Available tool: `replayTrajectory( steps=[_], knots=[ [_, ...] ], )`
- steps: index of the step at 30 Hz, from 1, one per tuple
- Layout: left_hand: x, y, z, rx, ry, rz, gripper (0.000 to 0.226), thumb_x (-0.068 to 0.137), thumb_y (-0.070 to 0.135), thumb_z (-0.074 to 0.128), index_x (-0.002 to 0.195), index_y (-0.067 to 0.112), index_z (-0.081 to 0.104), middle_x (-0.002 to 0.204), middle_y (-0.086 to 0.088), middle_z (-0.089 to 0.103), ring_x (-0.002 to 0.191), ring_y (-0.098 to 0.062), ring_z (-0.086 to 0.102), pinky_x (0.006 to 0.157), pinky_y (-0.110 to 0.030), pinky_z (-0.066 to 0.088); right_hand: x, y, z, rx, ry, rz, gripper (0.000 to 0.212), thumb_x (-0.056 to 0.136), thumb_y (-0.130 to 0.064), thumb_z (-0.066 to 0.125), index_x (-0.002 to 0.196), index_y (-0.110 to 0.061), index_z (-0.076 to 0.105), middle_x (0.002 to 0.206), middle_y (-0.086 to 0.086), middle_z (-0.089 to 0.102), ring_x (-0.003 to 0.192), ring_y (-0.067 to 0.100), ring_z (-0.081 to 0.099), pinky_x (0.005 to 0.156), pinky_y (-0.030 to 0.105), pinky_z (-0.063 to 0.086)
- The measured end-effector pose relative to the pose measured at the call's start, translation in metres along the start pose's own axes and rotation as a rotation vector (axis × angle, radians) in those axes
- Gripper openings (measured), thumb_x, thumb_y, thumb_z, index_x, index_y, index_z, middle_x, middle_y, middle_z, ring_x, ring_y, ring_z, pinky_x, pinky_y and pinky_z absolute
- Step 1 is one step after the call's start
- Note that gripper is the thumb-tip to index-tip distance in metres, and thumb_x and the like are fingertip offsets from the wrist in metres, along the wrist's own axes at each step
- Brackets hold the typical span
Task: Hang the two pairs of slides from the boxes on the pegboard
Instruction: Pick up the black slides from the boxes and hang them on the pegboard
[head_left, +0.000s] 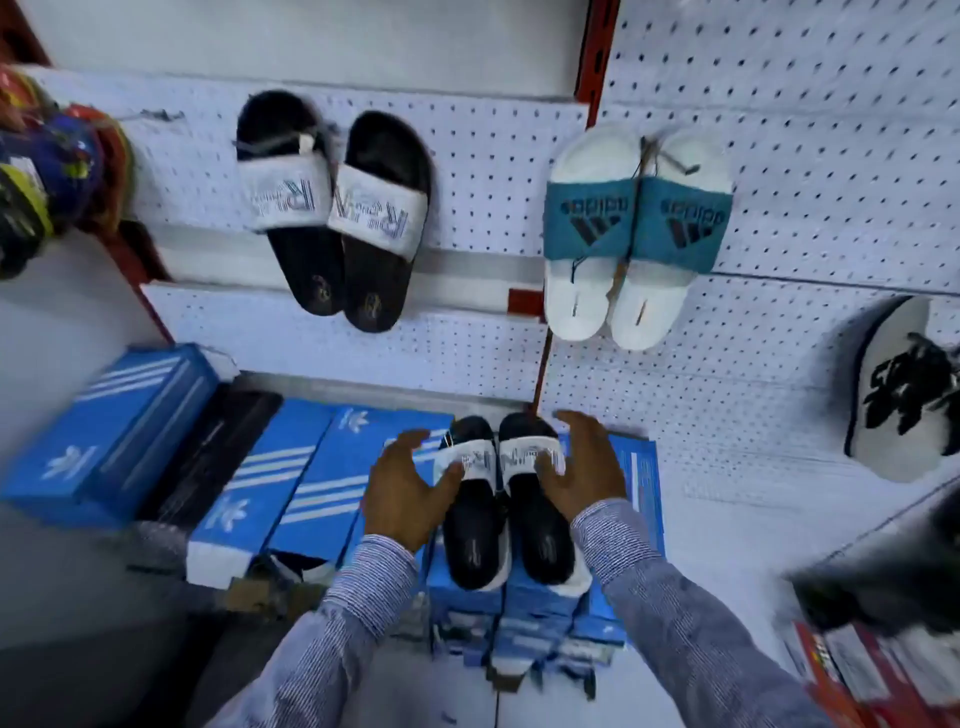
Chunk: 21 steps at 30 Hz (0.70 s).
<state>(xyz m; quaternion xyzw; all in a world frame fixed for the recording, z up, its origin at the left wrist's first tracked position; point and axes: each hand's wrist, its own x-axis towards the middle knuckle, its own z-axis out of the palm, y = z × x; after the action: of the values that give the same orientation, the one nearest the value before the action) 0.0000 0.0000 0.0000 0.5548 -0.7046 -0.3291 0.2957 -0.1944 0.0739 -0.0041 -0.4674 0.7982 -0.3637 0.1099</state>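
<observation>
A pair of black slides with white straps (511, 514) lies side by side on a stack of blue shoe boxes (641, 483) below the pegboard (483, 156). My left hand (410, 483) cups the left slide from its outer side, fingers spread, thumb at the strap. My right hand (584, 467) rests against the right slide's strap, fingers spread. Neither hand has the pair lifted. A matching black pair with white straps (332, 208) hangs on the pegboard at upper left. A white pair with teal straps (634, 228) hangs to its right.
More blue boxes (291, 483) lie in a row to the left, with a black box (213, 457) among them. A white shoe with black print (904, 384) hangs at far right. Colourful items (47, 171) sit at far left. Red-trimmed boxes (852, 670) stand at lower right.
</observation>
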Motion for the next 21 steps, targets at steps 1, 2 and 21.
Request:
replayTrajectory(
  steps=[1,2,21],
  knots=[
    [0.003,-0.012,0.012,-0.064,-0.074,-0.116,0.075,0.055,0.064,0.059,0.114,0.017,0.06,0.118,-0.01,0.067,0.109,-0.032,0.063,0.095,-0.041,0.051,0.0,0.012,0.011,0.063,-0.015,0.132,0.059,0.076,-0.028,0.062,0.132,-0.012,0.049,0.131,0.015,0.054,0.124,0.034,0.051,0.103,0.042,0.044],
    [0.005,-0.017,0.023,-0.077,-0.167,-0.24,0.073,0.051,0.062,0.06,0.106,0.014,0.062,0.116,-0.014,0.067,0.109,-0.033,0.063,0.096,-0.04,0.05,0.001,0.018,0.018,0.097,-0.043,0.248,0.059,0.076,-0.025,0.066,0.131,-0.009,0.05,0.13,0.017,0.056,0.123,0.035,0.052,0.101,0.039,0.043],
    [0.05,-0.113,0.115,-0.43,-0.383,-0.728,0.022,0.085,0.01,0.066,0.107,0.012,0.062,0.102,-0.013,0.064,0.09,-0.03,0.058,0.073,-0.041,0.054,0.023,0.11,0.08,0.124,-0.346,0.691,0.043,0.074,-0.029,0.075,0.112,-0.009,0.068,0.114,0.015,0.071,0.104,0.032,0.067,0.094,0.038,0.052]
  ],
)
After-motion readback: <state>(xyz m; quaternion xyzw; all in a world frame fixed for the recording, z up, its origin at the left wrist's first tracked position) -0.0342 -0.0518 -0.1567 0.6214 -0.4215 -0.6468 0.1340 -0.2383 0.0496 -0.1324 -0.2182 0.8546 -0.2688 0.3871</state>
